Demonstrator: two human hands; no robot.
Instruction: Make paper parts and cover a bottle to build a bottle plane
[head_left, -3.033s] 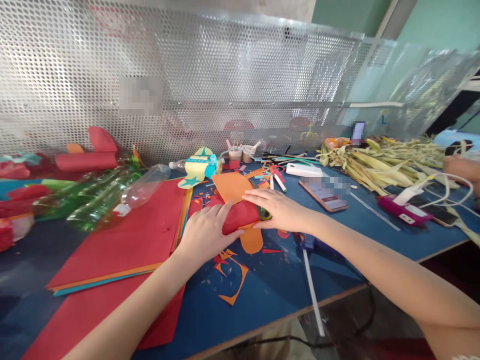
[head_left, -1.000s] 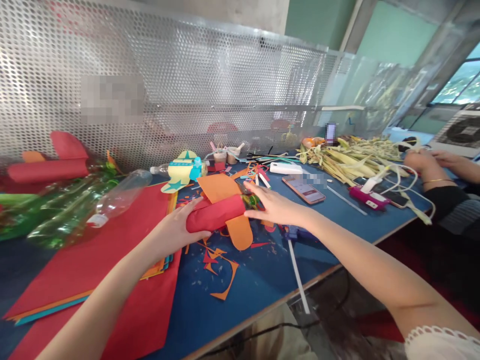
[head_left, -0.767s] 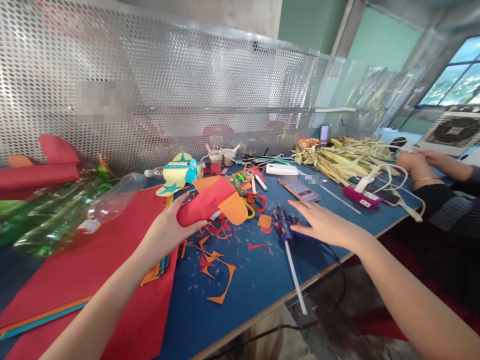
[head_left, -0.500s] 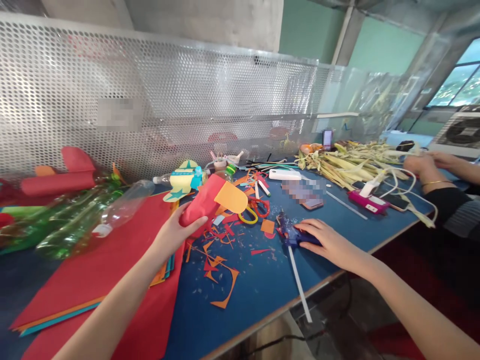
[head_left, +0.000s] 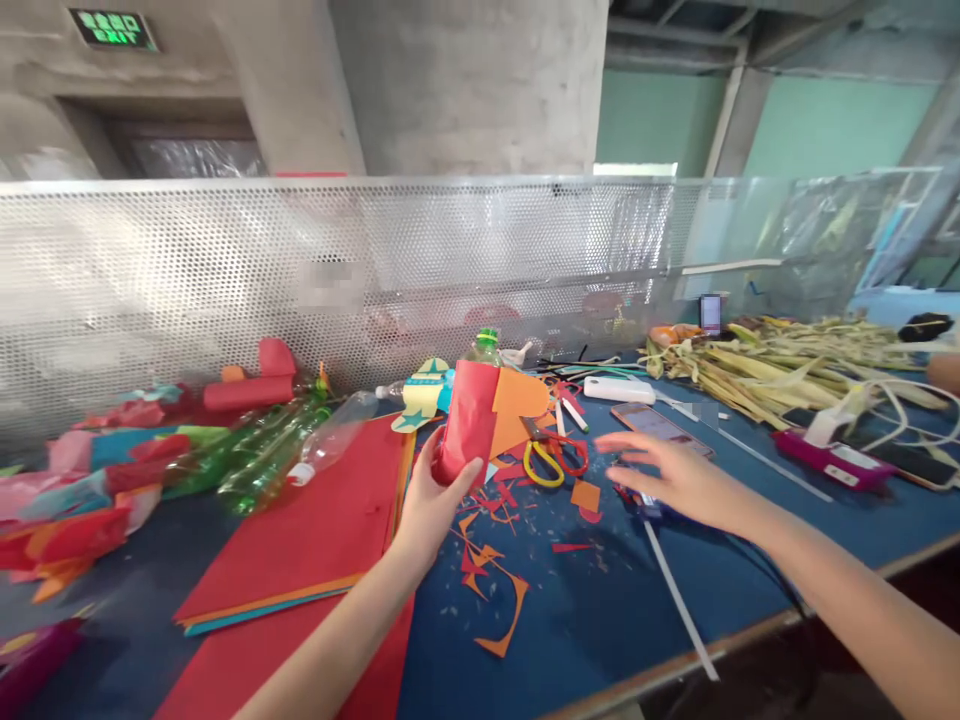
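Observation:
My left hand (head_left: 439,485) is wrapped round a bottle covered in red paper (head_left: 469,420). Its clear green neck and green cap (head_left: 487,337) rise above the wrapping, and an orange rounded paper flap (head_left: 521,392) sticks out to its right. My right hand (head_left: 667,480) hovers with fingers apart over a dark blue glue gun (head_left: 651,508), which it partly hides. A white glue stick (head_left: 679,595) runs from the gun toward the table edge. Between my hands lie scissors with red and yellow handles (head_left: 544,466) and orange and red paper scraps (head_left: 516,610).
Red paper sheets (head_left: 300,545) lie at left, beside empty plastic bottles (head_left: 277,455) and a paper-decorated bottle (head_left: 424,393). A phone (head_left: 664,430), a magenta power strip (head_left: 832,458) and dried husks (head_left: 757,375) are at right. A perforated metal screen (head_left: 450,260) stands behind.
My right hand has let go of the glue gun and lifted off it. The red-wrapped bottle has been turned more upright in my left hand. The view has swung left and up.

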